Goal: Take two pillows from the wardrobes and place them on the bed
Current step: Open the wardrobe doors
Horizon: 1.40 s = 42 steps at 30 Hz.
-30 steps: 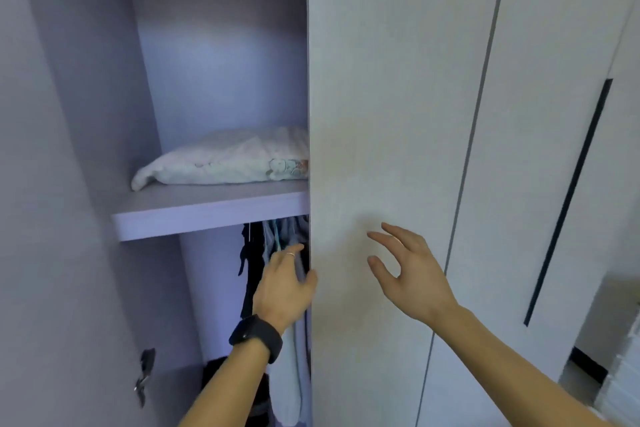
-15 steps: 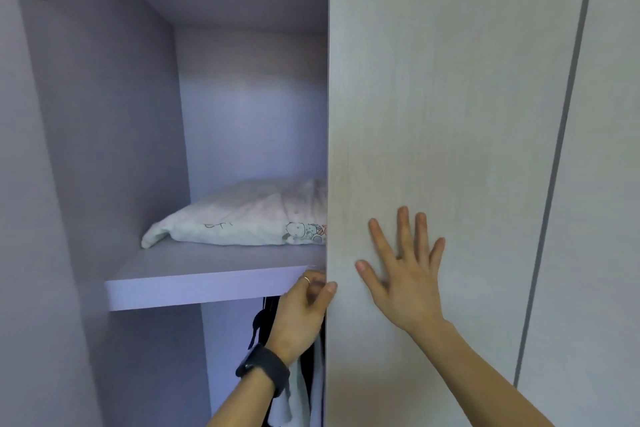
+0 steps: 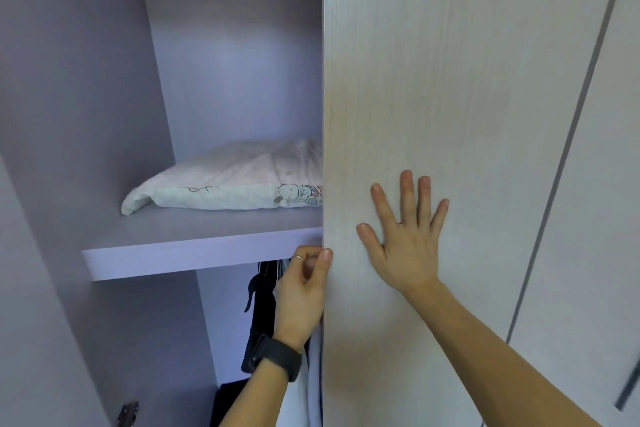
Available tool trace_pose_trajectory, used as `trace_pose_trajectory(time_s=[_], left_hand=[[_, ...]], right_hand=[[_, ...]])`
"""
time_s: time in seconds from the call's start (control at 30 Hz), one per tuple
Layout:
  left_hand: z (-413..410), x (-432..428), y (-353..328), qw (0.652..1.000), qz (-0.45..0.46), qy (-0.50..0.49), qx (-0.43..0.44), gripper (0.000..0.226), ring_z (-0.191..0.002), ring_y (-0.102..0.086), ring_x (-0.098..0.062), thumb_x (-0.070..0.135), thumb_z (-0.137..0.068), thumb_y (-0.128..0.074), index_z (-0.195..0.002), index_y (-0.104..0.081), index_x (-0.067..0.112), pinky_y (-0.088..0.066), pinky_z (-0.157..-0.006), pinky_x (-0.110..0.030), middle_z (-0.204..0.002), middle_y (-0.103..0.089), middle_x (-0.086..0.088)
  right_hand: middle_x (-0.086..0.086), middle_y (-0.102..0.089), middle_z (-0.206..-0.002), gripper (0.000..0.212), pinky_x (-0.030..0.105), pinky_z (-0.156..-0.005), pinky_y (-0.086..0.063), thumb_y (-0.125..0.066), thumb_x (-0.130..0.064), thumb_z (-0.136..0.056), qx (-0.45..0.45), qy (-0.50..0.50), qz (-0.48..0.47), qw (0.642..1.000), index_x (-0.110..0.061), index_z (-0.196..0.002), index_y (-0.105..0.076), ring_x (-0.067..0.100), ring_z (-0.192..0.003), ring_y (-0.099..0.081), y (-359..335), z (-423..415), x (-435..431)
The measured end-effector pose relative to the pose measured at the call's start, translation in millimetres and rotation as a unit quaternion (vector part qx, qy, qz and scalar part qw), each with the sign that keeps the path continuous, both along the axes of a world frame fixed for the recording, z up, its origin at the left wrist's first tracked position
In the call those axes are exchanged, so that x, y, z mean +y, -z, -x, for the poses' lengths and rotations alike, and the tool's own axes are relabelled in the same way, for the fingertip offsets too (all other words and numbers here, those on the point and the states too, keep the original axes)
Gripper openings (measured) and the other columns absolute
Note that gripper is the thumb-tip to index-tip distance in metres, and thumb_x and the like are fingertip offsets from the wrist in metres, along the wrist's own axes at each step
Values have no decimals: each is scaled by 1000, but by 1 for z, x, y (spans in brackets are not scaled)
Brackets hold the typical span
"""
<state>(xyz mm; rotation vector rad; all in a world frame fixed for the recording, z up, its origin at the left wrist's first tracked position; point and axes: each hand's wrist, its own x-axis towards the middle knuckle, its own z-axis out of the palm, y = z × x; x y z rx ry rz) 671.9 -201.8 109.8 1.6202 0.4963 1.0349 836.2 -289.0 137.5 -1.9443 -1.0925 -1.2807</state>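
A white pillow lies on the wardrobe shelf, its right end hidden behind the door. The left hand grips the door's left edge just below the shelf; the right hand lies flat, fingers spread, on the door's face. Dark clothes hang under the shelf.

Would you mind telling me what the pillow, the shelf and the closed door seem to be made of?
The pillow: soft white fabric, matte and creased, with a printed cartoon figure. The shelf: likely laminated board, smooth and matte grey with a square front edge. The door: probably wood-effect laminate, pale with fine vertical grain; solid wood cannot be ruled out.
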Motion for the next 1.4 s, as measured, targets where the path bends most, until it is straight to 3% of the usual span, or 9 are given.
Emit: trace_pose_trajectory(time_s=[0.17,0.3,0.47,0.63,0.77,0.97,1.1,1.27,1.4], left_hand=[[18,-8,-8,997,47,54,8,20,-92,-71,-20,36,-94,-63,-102,-66,19,-57,-78,-28,-95,-74,-4],[44,-23,-7,991,60,115,27,22,-98,-70,-16,39,-91,-67,-104,-69,22,-55,-92,-34,-99,-74,-3],[79,-59,-3,976,61,210,21,19,-103,-69,-12,20,-89,-72,-108,-71,19,-53,-96,-31,-103,-76,-2],[97,-87,-6,948,17,315,36,39,-102,-68,-5,-11,-88,-62,-110,-71,20,-51,-79,-12,-105,-74,4],[102,-104,-4,932,-8,356,63,64,-108,-67,-7,-26,-82,-47,-113,-68,26,-52,-82,-14,-115,-69,8],[105,-134,-1,907,-83,403,85,83,-117,-62,-2,-28,-77,-40,-122,-62,38,-50,-98,-29,-123,-67,23],[100,-154,0,885,-158,426,100,89,-122,-54,9,-24,-79,-41,-122,-55,53,-41,-102,-21,-121,-59,40],[84,-183,9,876,-265,398,67,82,-114,-57,-1,-14,-85,-42,-135,-53,50,-45,-96,-12,-132,-59,22],[63,-212,27,821,-431,372,35,91,-132,-50,-14,-5,-88,-48,-151,-18,54,-52,-100,-36,-159,-28,20]], right_hand=[[0,17,-167,64,63,-120,-4,-29,-55,-103,123,4,51,991,-39,-157,0,26,-153,18,-4,38,-21],[-5,17,-166,62,54,-124,-11,-32,-48,-106,191,-34,29,980,-42,-156,5,17,-153,19,1,74,-47],[-18,18,-164,60,22,-117,-7,-32,-47,-106,267,-84,24,960,-47,-155,4,2,-151,14,17,118,-102],[-27,-3,-164,61,20,-116,-25,-39,-57,-101,377,-103,47,919,-60,-150,-3,-6,-148,-16,63,165,-164],[-32,-26,-157,60,0,-92,-37,-47,-56,-99,456,-112,43,882,-65,-147,-11,-3,-123,-57,97,204,-196],[-42,-32,-146,67,5,-92,-43,-58,-57,-93,483,-78,-36,872,-65,-146,-17,-7,-110,-63,127,238,-219],[-48,-34,-131,68,3,-88,-43,-62,-43,-96,468,-19,-87,879,-68,-142,-19,-10,-100,-60,134,247,-234],[-24,-55,-122,63,2,-85,-44,-61,-34,-99,455,43,-127,880,-70,-136,-25,-4,-96,-65,145,245,-267],[-13,-63,-119,58,12,-87,-51,-59,-34,-100,448,84,-156,876,-69,-136,-31,-4,-98,-67,157,238,-294]])
